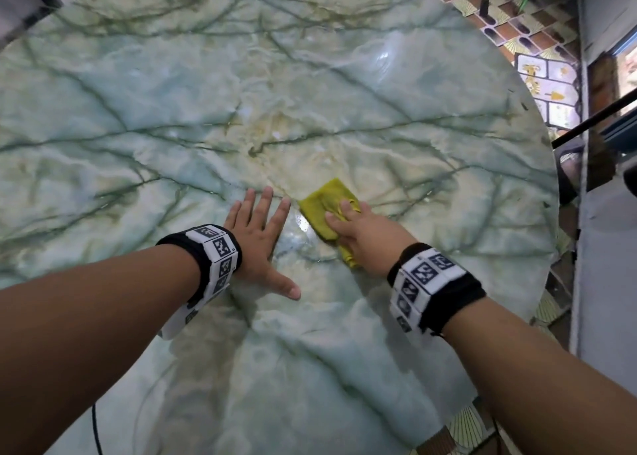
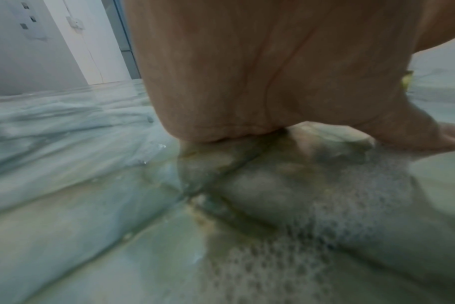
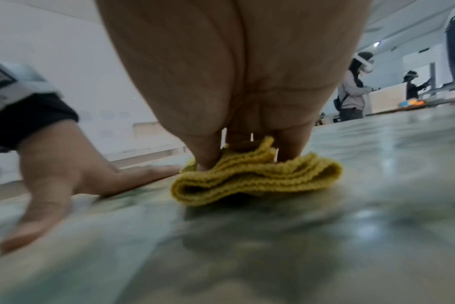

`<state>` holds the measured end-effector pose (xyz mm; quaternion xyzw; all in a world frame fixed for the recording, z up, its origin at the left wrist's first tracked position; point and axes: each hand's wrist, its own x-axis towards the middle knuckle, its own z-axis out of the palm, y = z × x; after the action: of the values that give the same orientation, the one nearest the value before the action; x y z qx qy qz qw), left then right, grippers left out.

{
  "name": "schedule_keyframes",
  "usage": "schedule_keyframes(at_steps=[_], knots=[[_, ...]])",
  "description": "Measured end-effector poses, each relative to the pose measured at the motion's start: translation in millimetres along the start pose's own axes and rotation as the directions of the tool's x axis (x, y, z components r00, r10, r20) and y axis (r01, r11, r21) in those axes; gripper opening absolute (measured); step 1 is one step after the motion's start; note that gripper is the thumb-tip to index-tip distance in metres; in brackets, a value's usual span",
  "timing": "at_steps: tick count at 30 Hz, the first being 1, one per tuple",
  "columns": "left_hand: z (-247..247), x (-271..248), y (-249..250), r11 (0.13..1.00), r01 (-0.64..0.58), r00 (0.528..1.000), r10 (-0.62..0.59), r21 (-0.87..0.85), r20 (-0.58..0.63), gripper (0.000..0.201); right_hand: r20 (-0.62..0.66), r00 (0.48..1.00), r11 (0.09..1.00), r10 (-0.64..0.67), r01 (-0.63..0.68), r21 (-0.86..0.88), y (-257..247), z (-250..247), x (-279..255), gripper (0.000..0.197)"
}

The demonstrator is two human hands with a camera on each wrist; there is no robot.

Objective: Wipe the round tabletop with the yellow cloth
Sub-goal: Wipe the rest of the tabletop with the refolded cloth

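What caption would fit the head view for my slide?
Right grip holds a folded yellow cloth on the round marbled tabletop; left grip rests flat beside it.

The right hand [image 1: 365, 237] covers much of the yellow cloth [image 1: 317, 206]; the round tabletop [image 1: 172, 127] runs off the head view's left edge; two far-off people [image 3: 351, 94] are just blurs.

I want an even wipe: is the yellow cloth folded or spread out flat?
Folded. The right wrist view shows the yellow cloth bunched in several stacked layers under the right hand.
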<state>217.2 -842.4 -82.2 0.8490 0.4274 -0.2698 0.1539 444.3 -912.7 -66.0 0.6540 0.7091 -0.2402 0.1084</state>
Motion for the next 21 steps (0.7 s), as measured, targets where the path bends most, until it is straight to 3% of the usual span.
schedule_keyframes(at_steps=[4, 6, 10, 13, 17, 21], knots=[[0.9, -0.1, -0.4, 1.0, 0.002, 1.0, -0.002, 0.004, -0.009, 0.165, -0.053, 0.982, 0.981, 0.181, -0.184, -0.065, 63.9, -31.8, 9.3, 0.056], [1.0, -0.6, -0.3, 1.0, 0.005, 1.0, -0.005, 0.005, -0.012, 0.165, -0.048, 0.964, 0.961, 0.261, -0.264, -0.077, 69.9, -51.7, 27.5, 0.056], [0.1, -1.1, 1.3, 1.0, 0.006, 1.0, -0.006, 0.011, -0.01, 0.165, -0.02, 0.988, 0.983, 0.151, -0.152, -0.108, 9.1, -48.2, 47.6, 0.066], [-2.0, 0.3, 0.6, 1.0, 0.013, 1.0, -0.014, 0.027, 0.009, 0.163, 0.044, 0.998, 0.993, 0.042, -0.037, -0.116, -37.4, -24.3, 28.3, 0.069], [-1.2, 0.5, -0.3, 1.0, -0.004, 1.0, 0.004, 0.0, -0.001, 0.163, 0.016, 0.999, 0.998, 0.04, -0.039, -0.054, -1.2, -8.0, 7.4, 0.068], [0.2, -0.5, -1.5, 1.0, -0.012, 1.0, 0.012, -0.002, -0.007, 0.164, -0.054, 0.97, 0.968, 0.236, -0.24, -0.074, 52.6, -36.0, 22.3, 0.056]])
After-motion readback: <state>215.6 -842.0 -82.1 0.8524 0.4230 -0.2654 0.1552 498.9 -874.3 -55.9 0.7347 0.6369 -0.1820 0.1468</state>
